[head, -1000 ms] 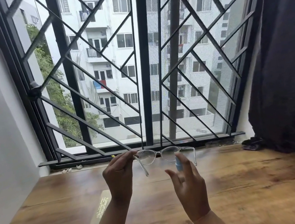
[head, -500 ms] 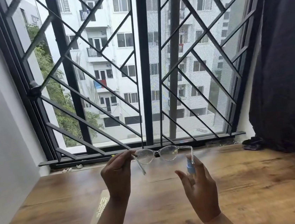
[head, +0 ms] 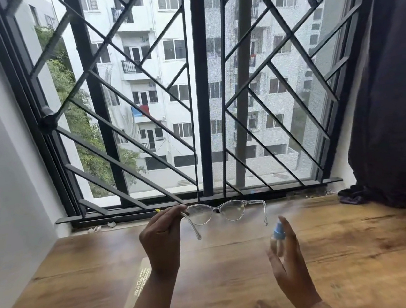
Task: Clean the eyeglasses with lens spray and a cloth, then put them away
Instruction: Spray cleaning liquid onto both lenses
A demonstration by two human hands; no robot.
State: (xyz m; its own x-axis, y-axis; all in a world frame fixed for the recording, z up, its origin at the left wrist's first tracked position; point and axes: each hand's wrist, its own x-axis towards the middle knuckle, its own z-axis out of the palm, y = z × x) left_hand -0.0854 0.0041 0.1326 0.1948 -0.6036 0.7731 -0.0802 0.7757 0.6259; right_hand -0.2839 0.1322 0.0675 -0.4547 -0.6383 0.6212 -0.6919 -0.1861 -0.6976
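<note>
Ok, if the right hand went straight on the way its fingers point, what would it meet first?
Likely the glasses, at the hanging arm tip just beyond the spray bottle in the right hand. Depth is unclear; it could slip past toward the window bars.

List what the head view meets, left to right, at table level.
A clear packet → left hand → eyeglasses, pinched at one corner by that hand → right hand holding the spray bottle → dark curtain.
</note>
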